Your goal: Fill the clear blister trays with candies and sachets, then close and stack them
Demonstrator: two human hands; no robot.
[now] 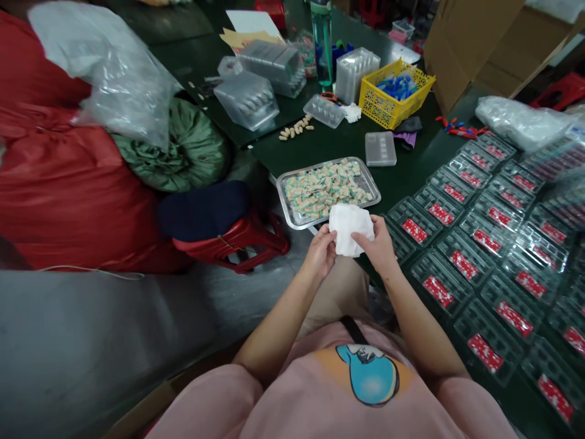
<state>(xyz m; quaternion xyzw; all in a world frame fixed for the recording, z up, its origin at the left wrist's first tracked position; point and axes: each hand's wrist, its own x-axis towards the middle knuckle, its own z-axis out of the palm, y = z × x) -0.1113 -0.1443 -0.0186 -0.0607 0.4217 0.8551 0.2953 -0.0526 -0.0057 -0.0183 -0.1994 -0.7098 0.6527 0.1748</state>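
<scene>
A folded white tissue (351,227) is held up in front of me between both hands. My left hand (321,251) pinches its left edge, and my right hand (378,244) grips the right side with the thumb lying across the front. Just beyond the tissue, a metal tray (292,221) holds a heap of small beige-and-green pieces (322,189). The tissue overlaps the tray's near rim in the view. To the right of my hands, rows of clear plastic blister trays (441,259) with red patterned cards (439,291) cover the dark green table.
A yellow basket (375,110) with blue pieces, clear plastic boxes (247,100), peanuts (297,128) and a green bottle (322,46) stand farther back. At left are a red stool (228,247), a green bundle (183,146) and big red sacks (68,183). A cardboard box (470,49) rises at back right.
</scene>
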